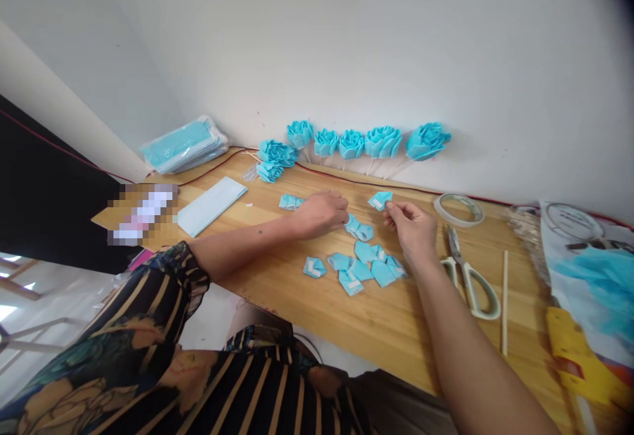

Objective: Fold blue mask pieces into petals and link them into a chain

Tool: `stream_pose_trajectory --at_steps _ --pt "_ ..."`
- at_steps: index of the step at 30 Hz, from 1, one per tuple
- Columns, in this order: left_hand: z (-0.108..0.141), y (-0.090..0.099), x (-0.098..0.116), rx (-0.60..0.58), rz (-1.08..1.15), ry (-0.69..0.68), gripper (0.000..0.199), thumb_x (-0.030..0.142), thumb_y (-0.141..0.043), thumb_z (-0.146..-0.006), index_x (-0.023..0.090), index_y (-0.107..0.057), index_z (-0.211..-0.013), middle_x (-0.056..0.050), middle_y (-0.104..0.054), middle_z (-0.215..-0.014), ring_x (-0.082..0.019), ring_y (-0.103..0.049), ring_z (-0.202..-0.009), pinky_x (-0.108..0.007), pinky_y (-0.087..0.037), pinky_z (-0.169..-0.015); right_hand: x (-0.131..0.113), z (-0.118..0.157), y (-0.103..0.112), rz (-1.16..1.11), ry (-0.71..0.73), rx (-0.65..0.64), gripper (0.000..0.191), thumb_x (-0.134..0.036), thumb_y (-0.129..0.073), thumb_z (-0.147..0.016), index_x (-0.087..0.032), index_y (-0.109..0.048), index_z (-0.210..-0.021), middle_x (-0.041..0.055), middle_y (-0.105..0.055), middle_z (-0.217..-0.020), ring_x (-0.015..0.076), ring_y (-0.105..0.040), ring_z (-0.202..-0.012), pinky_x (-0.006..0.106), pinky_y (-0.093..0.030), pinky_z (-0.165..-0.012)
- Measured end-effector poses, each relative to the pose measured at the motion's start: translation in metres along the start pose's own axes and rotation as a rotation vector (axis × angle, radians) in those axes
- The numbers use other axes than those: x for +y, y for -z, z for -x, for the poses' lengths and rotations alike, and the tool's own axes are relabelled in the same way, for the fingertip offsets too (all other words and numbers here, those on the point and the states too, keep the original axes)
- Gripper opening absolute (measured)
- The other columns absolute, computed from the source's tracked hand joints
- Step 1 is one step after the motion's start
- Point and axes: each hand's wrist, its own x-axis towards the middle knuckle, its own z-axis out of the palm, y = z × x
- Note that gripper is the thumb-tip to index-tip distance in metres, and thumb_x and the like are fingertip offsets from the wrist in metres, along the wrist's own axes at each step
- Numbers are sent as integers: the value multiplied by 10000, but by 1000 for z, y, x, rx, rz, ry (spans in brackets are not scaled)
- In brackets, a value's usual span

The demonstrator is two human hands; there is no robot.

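Observation:
My right hand (415, 229) pinches a small folded blue petal (380, 201) with a white strip on it, between thumb and fingertips. Across from it, my left hand (323, 214) is held low over the table with its fingers curled down. Whatever it may hold is hidden under the fingers. Below and beside my left hand lie more folded petals (360, 229), one short row (290, 202) partly behind its wrist. Nearer to me is a loose pile of blue petals (364, 267), several with white strips, and a single petal (314, 267) lies left of it.
Several blue fabric roses (351, 144) on sticks lean along the wall. To the right lie a tape roll (458, 210), scissors (468, 276), a thin stick (504, 303) and a yellow glue gun (579, 356). Leftward are a folded blue sheet (212, 206) and a plastic-wrapped pack (185, 146).

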Motion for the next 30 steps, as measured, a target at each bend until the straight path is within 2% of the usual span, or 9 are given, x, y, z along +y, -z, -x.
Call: stream_pose_trajectory --at_steps 5,10,13,18,21,26,30 --pt "-4 -14 3 -36 -48 -14 287 327 -507 -956 170 -672 -782 -87 -645 -871 -218 -540 -884 -340 -316 -693 0 -1 2 -10 -1 25 262 -462 -691 -747 -202 -704 -773 6 -661 -646 149 -571 -566 286 -458 -562" --pt "-10 -28 8 -49 -37 85 260 250 -493 -938 161 -662 -762 -85 -642 -839 -209 -548 -858 -332 -323 -686 1 -2 3 -13 3 37 249 -445 -692 -755 -197 -704 -784 3 -661 -651 142 -572 -567 282 -454 -572" --pt "-10 -26 8 -77 -43 155 222 219 -508 -906 138 -662 -769 -100 -648 -842 -216 -564 -853 -335 -327 -682 2 -3 3 19 24 41 271 -464 -686 -759 -195 -702 -792 12 -670 -658 151 -582 -573 288 -457 -568" --pt "1 -11 -3 -133 -54 187 159 201 -533 -891 137 -652 -809 -113 -660 -880 -228 -586 -866 -342 -357 -699 1 -1 1 24 43 38 270 -472 -679 -765 -203 -693 -782 13 -675 -665 150 -582 -568 283 -463 -554" --pt "8 -3 -10 -81 72 220 70 207 -611 -861 150 -636 -894 -82 -674 -904 -212 -600 -877 -326 -384 -737 -2 2 -1 24 42 26 272 -475 -683 -766 -204 -697 -793 16 -676 -663 153 -587 -568 291 -477 -563" --pt "13 -2 -19 33 419 290 283 289 -730 -807 167 -628 -1041 -14 -692 -880 -156 -626 -835 -265 -412 -749 -9 7 -5 2 28 -8 311 -511 -704 -735 -201 -689 -757 25 -681 -662 156 -595 -559 293 -487 -546" --pt "17 -1 -20 97 415 194 157 305 -630 -898 166 -698 -927 -56 -702 -874 -167 -629 -851 -282 -418 -780 -12 9 -6 -25 6 -15 304 -501 -719 -733 -200 -687 -759 22 -687 -675 144 -598 -570 281 -488 -557"
